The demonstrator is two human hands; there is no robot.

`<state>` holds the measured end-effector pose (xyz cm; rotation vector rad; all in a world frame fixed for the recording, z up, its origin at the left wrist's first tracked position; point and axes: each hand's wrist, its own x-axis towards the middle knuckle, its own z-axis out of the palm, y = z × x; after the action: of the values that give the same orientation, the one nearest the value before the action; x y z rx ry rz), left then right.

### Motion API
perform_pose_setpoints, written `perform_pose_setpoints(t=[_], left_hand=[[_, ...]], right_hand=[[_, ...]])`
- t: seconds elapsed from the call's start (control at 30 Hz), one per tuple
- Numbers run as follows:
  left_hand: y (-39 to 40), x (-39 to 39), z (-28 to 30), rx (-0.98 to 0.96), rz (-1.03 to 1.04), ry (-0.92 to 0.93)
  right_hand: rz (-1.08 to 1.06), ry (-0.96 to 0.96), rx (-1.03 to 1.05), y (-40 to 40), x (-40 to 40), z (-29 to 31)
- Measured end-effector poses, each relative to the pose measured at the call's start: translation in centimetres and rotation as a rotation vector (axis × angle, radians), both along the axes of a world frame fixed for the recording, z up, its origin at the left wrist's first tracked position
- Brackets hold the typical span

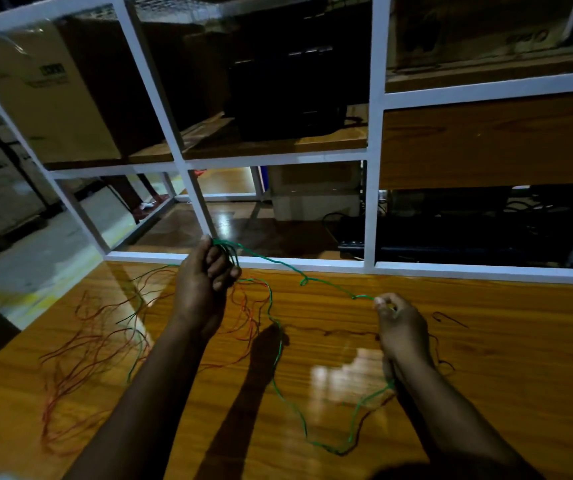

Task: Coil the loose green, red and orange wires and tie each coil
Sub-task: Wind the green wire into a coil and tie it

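Note:
My left hand grips a small bunch of green wire loops at the far edge of the wooden table. A green wire runs from that bunch across to my right hand, which pinches it between thumb and fingers. More of the green wire trails down the table in a long loop under my right forearm. Loose red and orange wires lie spread over the table's left part. A dark red strand lies between my hands.
A white metal shelf frame stands right behind the table edge. It holds a cardboard box at upper left and dark equipment in the middle. A short dark wire piece lies to the right.

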<state>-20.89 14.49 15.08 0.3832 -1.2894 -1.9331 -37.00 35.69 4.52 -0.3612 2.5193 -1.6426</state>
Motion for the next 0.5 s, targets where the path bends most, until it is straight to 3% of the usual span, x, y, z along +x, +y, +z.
perform_pose_setpoints(t=[0.13,0.3,0.5], left_hand=[[-0.2,0.7,2.2,-0.016,0.023,0.09],[0.9,0.1,2.5,-0.049,0.003,0.12],[3.4,-2.0,0.9,-0.117,-0.055,-0.027]], right_hand=[[0.016,-0.166,-0.014,0.5,-0.6,-1.2],[0.234,-0.144,0.284,0.7,-0.8,-1.9],[0.386,0.395,0.543,-1.1,1.9,-1.6]])
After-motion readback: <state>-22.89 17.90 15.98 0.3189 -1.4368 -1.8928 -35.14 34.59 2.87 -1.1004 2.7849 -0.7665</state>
